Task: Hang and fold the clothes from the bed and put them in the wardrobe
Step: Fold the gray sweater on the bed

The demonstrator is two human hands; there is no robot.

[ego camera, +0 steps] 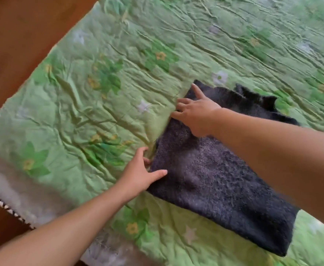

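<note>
Treat garment (215, 179), lying folded on bed (99, 93), as soft, light and limp; take along its left edge, there pinched by left hand (141, 172) with thumb on top and fingers tucked under, and pressed by right hand (194, 113) with spread fingers; support underneath.

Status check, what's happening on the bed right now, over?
Left hand pinching dark fuzzy garment edge. Right hand pressing it. Partly folded on green quilt. Nothing blocking.
</note>
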